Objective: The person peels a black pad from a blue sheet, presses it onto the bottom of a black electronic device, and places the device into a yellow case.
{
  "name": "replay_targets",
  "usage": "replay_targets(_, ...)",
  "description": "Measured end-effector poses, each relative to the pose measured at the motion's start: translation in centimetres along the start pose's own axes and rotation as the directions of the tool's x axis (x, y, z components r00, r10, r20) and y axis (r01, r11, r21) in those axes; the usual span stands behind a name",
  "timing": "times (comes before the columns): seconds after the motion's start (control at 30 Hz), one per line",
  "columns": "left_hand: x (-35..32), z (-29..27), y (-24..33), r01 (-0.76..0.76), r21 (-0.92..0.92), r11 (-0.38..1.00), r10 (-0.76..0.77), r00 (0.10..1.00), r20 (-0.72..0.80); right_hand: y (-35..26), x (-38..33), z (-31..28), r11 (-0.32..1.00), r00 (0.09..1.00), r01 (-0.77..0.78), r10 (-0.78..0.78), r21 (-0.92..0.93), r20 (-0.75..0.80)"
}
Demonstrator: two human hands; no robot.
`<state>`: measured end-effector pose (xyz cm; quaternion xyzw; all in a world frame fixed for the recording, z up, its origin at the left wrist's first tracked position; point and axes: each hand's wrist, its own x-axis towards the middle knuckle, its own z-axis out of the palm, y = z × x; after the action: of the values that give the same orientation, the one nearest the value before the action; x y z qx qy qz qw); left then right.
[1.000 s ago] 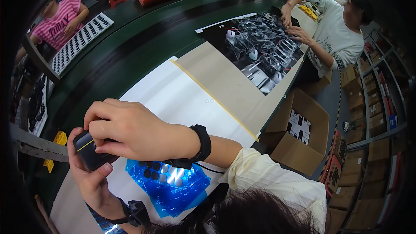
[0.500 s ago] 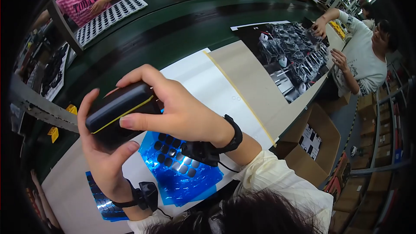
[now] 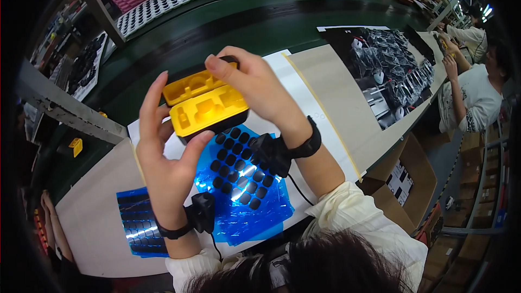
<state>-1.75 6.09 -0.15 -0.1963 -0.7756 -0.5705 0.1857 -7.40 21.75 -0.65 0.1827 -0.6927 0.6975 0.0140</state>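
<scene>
Gaping open now, after being seen closed half a second ago, the rounded black case with a bright yellow moulded lining (image 3: 209,109) is held above the beige flat worktop (image 3: 92,225). Its left side is gripped by the bare left hand (image 3: 164,165), its right by the bare right hand (image 3: 266,93). Smooth recesses are revealed in both halves. Rounded-square black pieces (image 3: 254,204) are seen on crinkled, glossy blue film (image 3: 255,225).

Case (image 3: 209,109) in our grip: shut before, now open, yellow moulded inside showing | our right hand (image 3: 266,91) now sets its thumb (image 3: 221,69) against the lid (image 3: 187,89) | below the grip: we see more black pads (image 3: 240,165) on blue sheet (image 3: 260,225)
</scene>
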Motion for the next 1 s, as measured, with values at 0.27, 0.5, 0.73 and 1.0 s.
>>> replay_targets(0.27, 4.5, -0.5, -8.9, 0.273, -0.157, 0.949, -0.258, 0.960, 0.109, 0.6, 0.7, -3.0, 0.926, 0.995, -0.100, 0.083, -0.364, -0.062)
replay_targets(0.5, 8.1, -3.6, -22.8, 0.260, 0.446, 0.857, -0.250, 0.965, -0.082, 1.7, 0.2, -4.4, 0.800, 0.991, -0.082, 0.129, -0.595, 0.038)
replay_targets(0.73, 7.7, -7.2, -22.9, 0.171, 0.942, 0.290, -0.349, 0.935, -0.062, 4.8, 0.8, -4.4, 0.638, 0.948, -0.071, 0.282, -0.767, 0.147)
replay_targets(1.0, 1.8, -2.1, -11.4, 0.190, 0.627, 0.756, -0.329, 0.938, 0.112, 6.0, 2.1, -6.2, 0.605, 0.928, -0.119, 0.350, -0.787, 0.129)
